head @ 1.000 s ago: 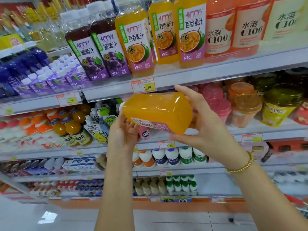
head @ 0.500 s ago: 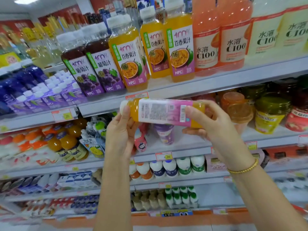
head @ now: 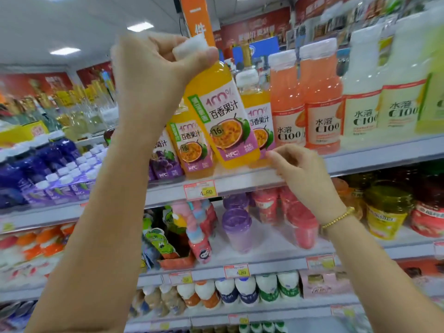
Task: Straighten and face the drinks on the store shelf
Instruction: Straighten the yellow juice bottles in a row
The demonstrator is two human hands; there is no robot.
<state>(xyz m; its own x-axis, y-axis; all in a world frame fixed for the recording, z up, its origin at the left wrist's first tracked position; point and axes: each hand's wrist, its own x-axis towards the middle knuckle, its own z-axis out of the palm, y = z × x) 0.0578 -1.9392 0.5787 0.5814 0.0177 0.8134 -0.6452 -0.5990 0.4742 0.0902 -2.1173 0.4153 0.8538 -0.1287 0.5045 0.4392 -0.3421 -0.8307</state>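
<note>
Store shelf [head: 374, 152] ahead: my left hand [head: 156, 66] pinches the cap of the passion-fruit juice bottle [head: 223, 121], leaning toward eleven o'clock; my right hand [head: 310, 181], loosely curled and empty, should steady its base upright.

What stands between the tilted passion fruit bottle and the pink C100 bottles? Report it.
Head view: one more passion fruit bottle, upright, stands between the tilted bottle gripped by the left hand and the nearest pink C100 bottle.

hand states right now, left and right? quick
left hand: holding the passion fruit juice bottle by its white cap.
right hand: fingers loosely curled beside the bottle's base, holding nothing visible.
</note>
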